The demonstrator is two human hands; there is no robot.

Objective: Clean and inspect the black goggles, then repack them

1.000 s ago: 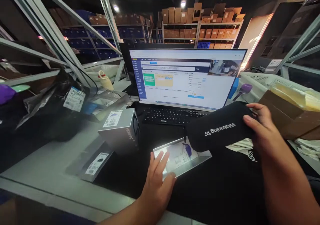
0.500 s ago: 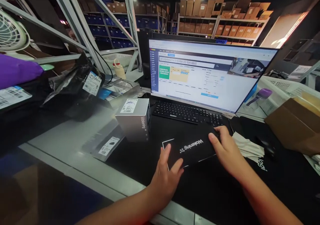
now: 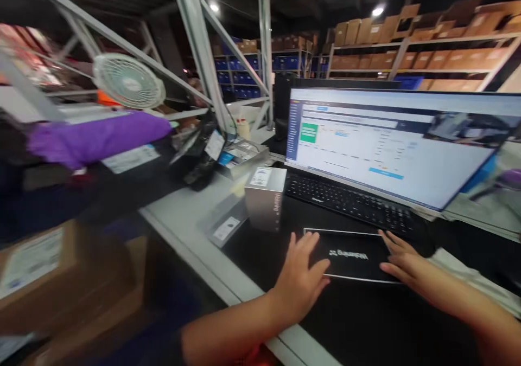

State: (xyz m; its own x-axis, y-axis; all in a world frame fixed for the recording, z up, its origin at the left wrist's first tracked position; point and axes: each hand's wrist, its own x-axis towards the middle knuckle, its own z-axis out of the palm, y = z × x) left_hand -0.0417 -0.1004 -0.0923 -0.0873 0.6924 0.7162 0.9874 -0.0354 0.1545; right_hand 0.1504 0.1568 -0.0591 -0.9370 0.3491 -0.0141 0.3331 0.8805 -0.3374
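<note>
A flat black box (image 3: 350, 254) with white edges and white lettering lies on the black mat in front of the keyboard (image 3: 345, 200). My left hand (image 3: 303, 276) rests on its left end, fingers apart, with the thumb over the near edge. At the right end, my right hand (image 3: 407, 260) touches the box with thumb and fingers spread over the corner. Neither hand's fingers wrap round it. To the left stands a grey box (image 3: 265, 200) with a label on top. Beside that is a flat grey package (image 3: 228, 225) with a white label.
The monitor (image 3: 366, 138) stands behind the keyboard. Purple wrapping (image 3: 106, 135), a fan (image 3: 129, 81) and black plastic packages (image 3: 199, 154) are at the left. Cardboard boxes (image 3: 69, 268) sit low at the left front. A pale cloth (image 3: 476, 279) lies by my right forearm.
The view has swung left, bringing the fan and cardboard boxes into sight. The flat black box, tilted before, now lies level on the mat, and my right hand has loosened on its end.
</note>
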